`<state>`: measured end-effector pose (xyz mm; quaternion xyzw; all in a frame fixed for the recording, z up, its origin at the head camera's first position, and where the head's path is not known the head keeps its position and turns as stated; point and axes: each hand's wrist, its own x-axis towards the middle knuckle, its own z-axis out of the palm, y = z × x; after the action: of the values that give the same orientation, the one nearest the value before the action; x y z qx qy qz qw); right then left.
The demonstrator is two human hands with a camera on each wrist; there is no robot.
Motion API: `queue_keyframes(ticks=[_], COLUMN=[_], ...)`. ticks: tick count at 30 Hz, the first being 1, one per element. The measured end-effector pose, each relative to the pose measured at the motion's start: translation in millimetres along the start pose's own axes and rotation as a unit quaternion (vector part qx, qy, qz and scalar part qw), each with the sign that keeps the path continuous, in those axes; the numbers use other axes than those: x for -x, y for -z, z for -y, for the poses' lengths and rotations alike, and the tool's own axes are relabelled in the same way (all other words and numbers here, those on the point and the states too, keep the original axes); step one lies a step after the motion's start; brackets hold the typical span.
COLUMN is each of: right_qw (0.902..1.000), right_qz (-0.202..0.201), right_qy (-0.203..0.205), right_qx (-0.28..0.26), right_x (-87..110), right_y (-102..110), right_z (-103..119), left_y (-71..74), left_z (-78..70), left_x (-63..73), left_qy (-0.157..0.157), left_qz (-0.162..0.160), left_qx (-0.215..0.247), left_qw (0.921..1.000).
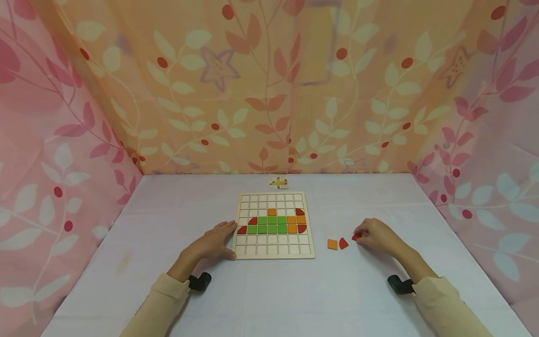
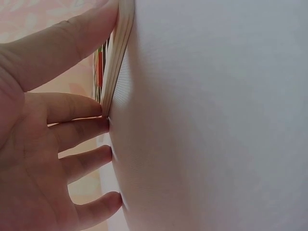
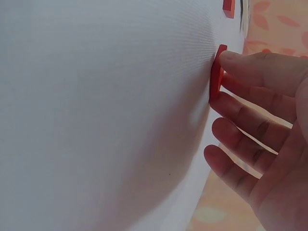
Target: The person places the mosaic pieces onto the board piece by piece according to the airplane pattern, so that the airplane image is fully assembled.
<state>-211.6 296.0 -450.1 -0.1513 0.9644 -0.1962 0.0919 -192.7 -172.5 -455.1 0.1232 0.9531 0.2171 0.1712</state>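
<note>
A wooden grid board (image 1: 275, 251) lies mid-table, with green squares (image 1: 272, 228), orange squares (image 1: 271, 212) and red quarter-round pieces (image 1: 253, 221) in some cells. My left hand (image 1: 212, 241) is at its left side, fingers spread; in the left wrist view the thumb and fingertips touch the board's edge (image 2: 120, 53). Right of the board, my right hand (image 1: 376, 236) pinches a red piece (image 3: 217, 74) between thumb and fingers, low at the table surface. Beside it lie another red quarter-round piece (image 1: 343, 243) and a loose orange square (image 1: 332, 244).
Behind the board lies a small card (image 1: 278, 181) with a coloured grid picture. White cloth (image 1: 252, 299) covers the table. Floral curtains (image 1: 269, 93) enclose its back and both sides. A black device (image 1: 200, 282) sits at each wrist.
</note>
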Motion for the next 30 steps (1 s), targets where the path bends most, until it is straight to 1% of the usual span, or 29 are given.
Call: queue_keyframes(ticks=[7,21,25,30], right_qw=[0.9999,0.9999,0.9998,0.9996], right_qz=[-0.004,-0.005,-0.009,-0.018], right_qy=[0.005,-0.006,-0.010,-0.005], right_qx=[0.008,0.011,0.016,0.022], right_x=[2.9,6.5,5.7,5.9], right_y=[0.8,-0.2,-1.1,-1.4], right_z=[-1.1,-0.1,1.4,2.9], left_y=[0.0,-0.4,-0.6,0.4], left_z=[-0.2,0.3,-0.1,-1.8], left_x=[0.5,0.0,-0.4,-0.1], left_qy=[0.002,0.002,0.005,0.006], left_qz=[0.001,0.001,0.000,0.000], left_qx=[-0.001,0.008,0.007,0.006], left_qw=[1.0000,1.0000,1.0000,1.0000])
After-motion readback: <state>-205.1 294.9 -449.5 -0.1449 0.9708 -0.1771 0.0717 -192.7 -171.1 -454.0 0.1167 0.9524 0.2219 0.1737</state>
